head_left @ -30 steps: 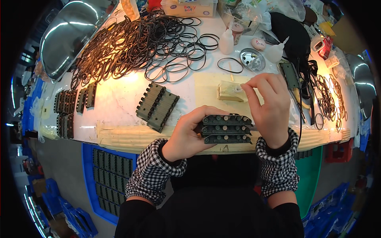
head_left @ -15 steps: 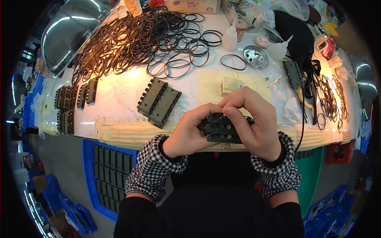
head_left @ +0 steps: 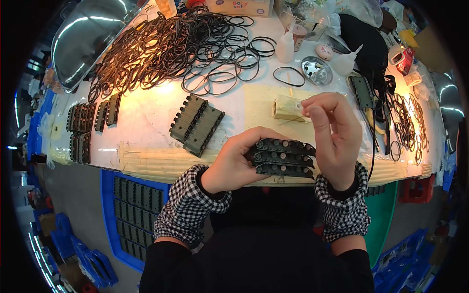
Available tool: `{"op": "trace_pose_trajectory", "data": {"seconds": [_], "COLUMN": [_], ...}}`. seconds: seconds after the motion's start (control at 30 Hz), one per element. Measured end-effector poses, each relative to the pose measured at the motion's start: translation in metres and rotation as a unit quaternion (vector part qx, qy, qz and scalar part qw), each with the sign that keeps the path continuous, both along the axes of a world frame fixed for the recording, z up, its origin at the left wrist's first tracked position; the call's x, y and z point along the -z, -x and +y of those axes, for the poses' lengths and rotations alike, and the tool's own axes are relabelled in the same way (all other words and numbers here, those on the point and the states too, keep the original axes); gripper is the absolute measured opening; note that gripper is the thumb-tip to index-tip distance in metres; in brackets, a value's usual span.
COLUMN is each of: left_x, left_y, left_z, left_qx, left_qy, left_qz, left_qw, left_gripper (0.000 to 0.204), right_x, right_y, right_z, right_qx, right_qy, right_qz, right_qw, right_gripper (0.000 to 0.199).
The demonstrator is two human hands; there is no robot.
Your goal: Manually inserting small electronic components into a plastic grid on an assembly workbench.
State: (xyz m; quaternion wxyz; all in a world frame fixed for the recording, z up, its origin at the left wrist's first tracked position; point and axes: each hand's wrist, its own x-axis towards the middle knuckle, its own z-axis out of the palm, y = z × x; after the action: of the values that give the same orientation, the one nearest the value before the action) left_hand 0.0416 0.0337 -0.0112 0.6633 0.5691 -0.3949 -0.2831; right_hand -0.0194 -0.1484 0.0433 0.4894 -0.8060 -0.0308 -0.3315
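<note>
My left hand (head_left: 239,158) grips three stacked dark green blocks (head_left: 284,157) above the table's front edge. Each block shows a toothed black band along its side and a row of small round studs or wheels, some brass-coloured. To the right of the stack, my right hand (head_left: 338,139) is raised, apart from it. Its thumb and fingertips are pinched near a small cream box (head_left: 286,108); whatever may be between them is too small to make out. Two larger olive-green blocks (head_left: 196,125) with knobbed edges lie side by side left of my hands.
A large tangle of black loop bands (head_left: 181,51) covers the back left. Small green blocks (head_left: 80,118) stand in rows at far left. White squeeze bottles (head_left: 285,47) and a round metal dish (head_left: 316,71) are at back right. A blue tray (head_left: 107,215) holds blocks below the table.
My right hand has moved off the stack, to the right and slightly away from me, uncovering the blocks' right ends. My left hand keeps its grip in nearly the same place.
</note>
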Motion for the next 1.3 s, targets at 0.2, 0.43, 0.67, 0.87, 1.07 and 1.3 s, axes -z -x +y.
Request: {"op": "trace_pose_trajectory", "data": {"seconds": [0.2,0.43,0.67,0.87,1.07,1.3], "left_x": [-0.003,-0.001,-0.001,0.001,0.003,0.004], "left_y": [0.0,0.001,0.0,0.0,0.0,0.0], "left_z": [-0.001,0.0,-0.002,0.001,0.002,0.002], "left_qx": [0.004,0.0,0.005,-0.005,-0.023,-0.028], "left_qy": [0.006,0.001,-0.001,0.007,-0.004,0.0], "left_qz": [0.001,0.008,0.006,0.013,-0.002,-0.009], "left_qw": [1.0,1.0,1.0,1.0,1.0,1.0], "left_gripper": [0.044,0.044,0.045,0.047,0.044,0.043], "right_x": [0.002,-0.01,-0.002,-0.019,-0.006,-0.004], "right_y": [-0.008,0.0,-0.004,0.013,0.013,0.011], "right_z": [-0.022,-0.017,-0.025,-0.001,0.009,0.011], "right_qx": [0.123,0.162,0.136,-0.102,-0.162,-0.158], "right_qy": [0.297,0.286,0.325,0.107,0.053,0.073], "right_qz": [0.001,-0.053,-0.022,0.035,0.078,0.064], "right_qw": [0.947,0.943,0.936,0.988,0.982,0.983], "right_gripper": [0.009,0.011,0.01,0.01,0.01,0.011]}}
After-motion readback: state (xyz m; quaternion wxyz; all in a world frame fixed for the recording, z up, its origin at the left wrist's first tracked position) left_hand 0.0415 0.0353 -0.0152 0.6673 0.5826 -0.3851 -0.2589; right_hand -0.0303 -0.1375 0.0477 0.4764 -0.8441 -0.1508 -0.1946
